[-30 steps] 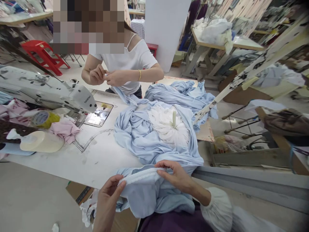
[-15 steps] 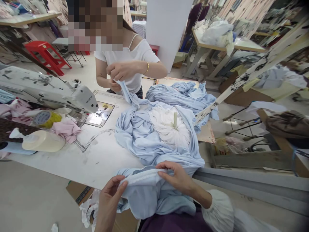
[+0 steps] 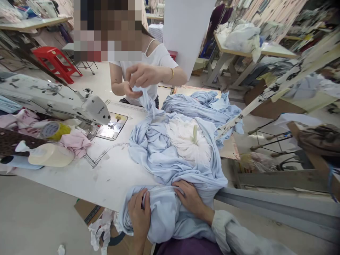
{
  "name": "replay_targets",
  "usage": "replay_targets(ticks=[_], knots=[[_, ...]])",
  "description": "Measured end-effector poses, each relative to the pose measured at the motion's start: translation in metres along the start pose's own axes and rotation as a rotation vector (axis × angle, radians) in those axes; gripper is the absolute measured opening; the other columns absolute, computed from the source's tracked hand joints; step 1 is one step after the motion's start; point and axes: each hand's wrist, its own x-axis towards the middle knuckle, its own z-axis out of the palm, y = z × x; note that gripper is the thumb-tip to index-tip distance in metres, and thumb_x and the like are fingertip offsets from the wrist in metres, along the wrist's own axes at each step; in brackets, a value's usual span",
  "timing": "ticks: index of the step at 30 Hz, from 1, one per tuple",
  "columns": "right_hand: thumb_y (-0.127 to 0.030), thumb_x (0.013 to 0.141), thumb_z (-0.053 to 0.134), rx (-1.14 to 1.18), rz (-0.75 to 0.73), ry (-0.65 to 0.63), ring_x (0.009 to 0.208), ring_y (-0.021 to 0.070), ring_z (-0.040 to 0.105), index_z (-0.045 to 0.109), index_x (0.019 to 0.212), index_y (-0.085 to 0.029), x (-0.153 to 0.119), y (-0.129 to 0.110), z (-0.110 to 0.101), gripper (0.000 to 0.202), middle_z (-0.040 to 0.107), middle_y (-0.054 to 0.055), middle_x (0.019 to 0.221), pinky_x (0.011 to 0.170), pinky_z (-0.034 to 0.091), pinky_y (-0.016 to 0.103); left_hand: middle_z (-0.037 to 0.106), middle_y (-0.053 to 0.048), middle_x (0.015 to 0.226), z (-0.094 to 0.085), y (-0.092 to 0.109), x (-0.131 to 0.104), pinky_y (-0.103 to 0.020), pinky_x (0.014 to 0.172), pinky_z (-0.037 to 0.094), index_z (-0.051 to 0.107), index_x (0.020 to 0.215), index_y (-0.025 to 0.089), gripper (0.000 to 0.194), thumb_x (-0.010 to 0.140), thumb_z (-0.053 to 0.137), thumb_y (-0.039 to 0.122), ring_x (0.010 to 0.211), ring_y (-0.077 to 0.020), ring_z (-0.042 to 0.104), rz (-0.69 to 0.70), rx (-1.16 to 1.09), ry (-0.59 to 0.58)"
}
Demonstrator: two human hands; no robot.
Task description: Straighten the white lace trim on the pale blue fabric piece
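Light blue fabric (image 3: 163,216) hangs over the front edge of the sewing table (image 3: 114,180), close to my body. My left hand (image 3: 140,212) grips it on the left, thumb and fingers pinched around a fold. On the right, my right hand (image 3: 190,198) holds the same cloth near its upper edge, fingers curled over it. Beyond my hands lies a larger heap of blue fabric (image 3: 151,141), with a gathered white cloth bundle (image 3: 186,140) on top, tied by a pale green strip (image 3: 195,132).
A sewing machine (image 3: 92,106) stands at the left, with a bottle (image 3: 53,154), a tape roll (image 3: 54,130) and pink scraps (image 3: 77,141) nearby. Across the table a person's hands (image 3: 140,79) hold blue cloth. A patterned white strip (image 3: 244,109) slants down at right.
My left hand has moved right and turned over the cloth, and the white-stitched edge I held stretched is now folded over. The other person's hands have shifted slightly.
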Motion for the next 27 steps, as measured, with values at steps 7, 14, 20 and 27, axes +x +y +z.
replay_targets(ticks=[7, 14, 20, 27], knots=[[-0.019, 0.094, 0.045, -0.028, -0.031, 0.005, 0.092, 0.0228, 0.06, 0.058, 0.106, -0.021, 0.001, 0.001, 0.0, 0.018, 0.064, 0.005, 0.098, 0.08, 0.046, 0.037, 0.066, -0.007, 0.092, 0.004, -0.001, -0.001, -0.031, 0.079, 0.04, 0.061, 0.104, 0.013, 0.018, 0.092, 0.051, 0.023, 0.086, -0.0195, 0.057, 0.076, 0.101, 0.01], [-0.019, 0.094, 0.047, -0.006, -0.013, 0.001, 0.091, 0.0218, 0.059, 0.059, 0.105, -0.021, 0.001, 0.001, 0.001, 0.016, 0.064, 0.004, 0.098, 0.081, 0.046, 0.037, 0.066, -0.006, 0.093, 0.004, -0.002, 0.0, -0.032, 0.08, 0.04, 0.061, 0.103, 0.014, 0.02, 0.093, 0.048, 0.025, 0.087, -0.0196, 0.057, 0.04, 0.069, -0.015], [-0.02, 0.095, 0.045, -0.02, -0.007, -0.015, 0.092, 0.0224, 0.06, 0.058, 0.104, -0.021, 0.002, -0.001, 0.001, 0.017, 0.064, 0.004, 0.098, 0.081, 0.047, 0.038, 0.067, -0.006, 0.092, 0.001, -0.001, -0.001, -0.031, 0.08, 0.041, 0.062, 0.102, 0.015, 0.022, 0.094, 0.046, 0.029, 0.087, -0.0196, 0.058, 0.025, 0.065, -0.006], [-0.019, 0.093, 0.045, -0.118, -0.103, 0.005, 0.09, 0.0184, 0.064, 0.058, 0.108, -0.028, -0.003, 0.013, 0.008, 0.022, 0.068, 0.0, 0.097, 0.077, 0.053, 0.03, 0.072, -0.006, 0.083, 0.023, -0.016, -0.009, -0.031, 0.075, 0.045, 0.066, 0.09, 0.017, 0.018, 0.091, 0.051, 0.027, 0.078, -0.0197, 0.064, 0.087, 0.2, 0.243]])
